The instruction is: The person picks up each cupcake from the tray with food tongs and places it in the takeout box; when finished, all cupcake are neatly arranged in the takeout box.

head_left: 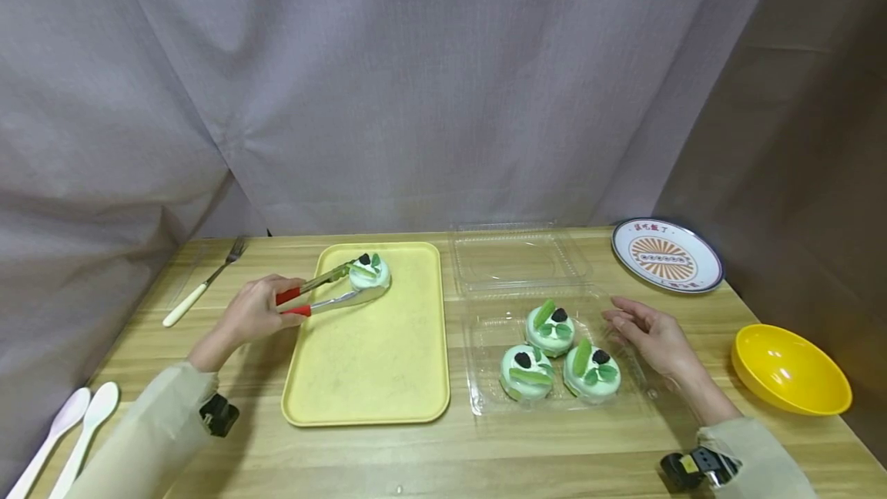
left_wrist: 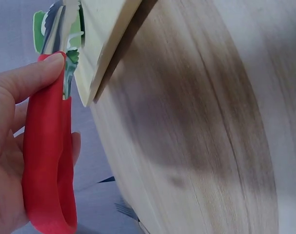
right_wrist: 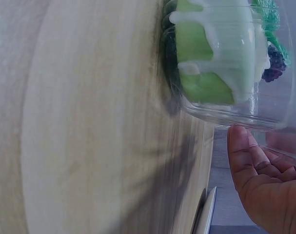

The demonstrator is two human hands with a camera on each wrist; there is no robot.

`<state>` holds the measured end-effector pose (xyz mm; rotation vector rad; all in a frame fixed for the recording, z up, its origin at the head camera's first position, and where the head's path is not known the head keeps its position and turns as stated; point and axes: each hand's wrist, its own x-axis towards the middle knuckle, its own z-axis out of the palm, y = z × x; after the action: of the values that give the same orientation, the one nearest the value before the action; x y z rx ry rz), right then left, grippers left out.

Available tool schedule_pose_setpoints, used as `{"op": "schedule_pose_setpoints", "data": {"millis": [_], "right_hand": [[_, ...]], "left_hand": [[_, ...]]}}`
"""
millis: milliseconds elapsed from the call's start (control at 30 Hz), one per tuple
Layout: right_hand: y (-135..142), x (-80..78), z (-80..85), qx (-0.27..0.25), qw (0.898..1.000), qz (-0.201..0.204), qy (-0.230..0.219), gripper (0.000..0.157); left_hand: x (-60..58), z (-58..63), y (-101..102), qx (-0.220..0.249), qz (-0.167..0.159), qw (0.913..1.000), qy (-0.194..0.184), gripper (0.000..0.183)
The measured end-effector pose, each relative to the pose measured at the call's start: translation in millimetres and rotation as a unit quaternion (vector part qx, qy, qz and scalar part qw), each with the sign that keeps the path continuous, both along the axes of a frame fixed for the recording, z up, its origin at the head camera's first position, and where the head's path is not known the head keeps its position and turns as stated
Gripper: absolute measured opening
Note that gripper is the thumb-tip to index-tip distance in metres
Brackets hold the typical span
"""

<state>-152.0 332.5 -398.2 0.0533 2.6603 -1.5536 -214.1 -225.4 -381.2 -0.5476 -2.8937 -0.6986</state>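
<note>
My left hand (head_left: 255,313) grips red-handled tongs (head_left: 339,299). In the left wrist view, its thumb presses along the red handle (left_wrist: 44,146). The tongs' metal ends lie on either side of a round green cake (head_left: 369,272), topped with a dark berry and leaves, at the far end of the yellow tray (head_left: 367,376). My right hand (head_left: 654,337) is at the right side of a clear plastic container (head_left: 485,399), fingertips touching its rim in the right wrist view. Three similar cakes (head_left: 530,373) sit inside, one nearest the hand (right_wrist: 216,53).
The container's clear lid (head_left: 516,256) lies folded back behind it. A patterned plate (head_left: 667,256) stands at the back right, a yellow bowl (head_left: 790,370) at the right edge. A fork (head_left: 204,283) and two white spoons (head_left: 86,426) lie at left. A curtain (head_left: 443,98) hangs behind.
</note>
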Motion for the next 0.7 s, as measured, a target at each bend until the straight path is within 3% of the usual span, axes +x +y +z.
{"op": "schedule_pose_setpoints", "data": {"millis": [167, 300, 467, 700], "right_hand": [[0, 0.1, 0.2, 0.004, 1.000, -0.002, -0.004, 0.048], [-1, 0.3, 0.3, 0.004, 1.000, -0.004, -0.005, 0.048], [0, -0.1, 1.0, 0.004, 1.000, -0.005, -0.003, 0.048], [0, -0.4, 0.4, 0.005, 1.000, -0.004, -0.010, 0.049]], "left_hand": [[2.8, 1.2, 1, 0.007, -0.013, 0.9998, 0.016, 0.055], [6.0, 11.6, 12, 0.024, -0.043, 0.9987, 0.015, 0.054], [11.1, 33.3, 45, 0.055, -0.111, 0.9922, -0.015, 0.055], [7.9, 47.9, 93, 0.026, -0.218, 0.9755, 0.010, 0.055]]}}
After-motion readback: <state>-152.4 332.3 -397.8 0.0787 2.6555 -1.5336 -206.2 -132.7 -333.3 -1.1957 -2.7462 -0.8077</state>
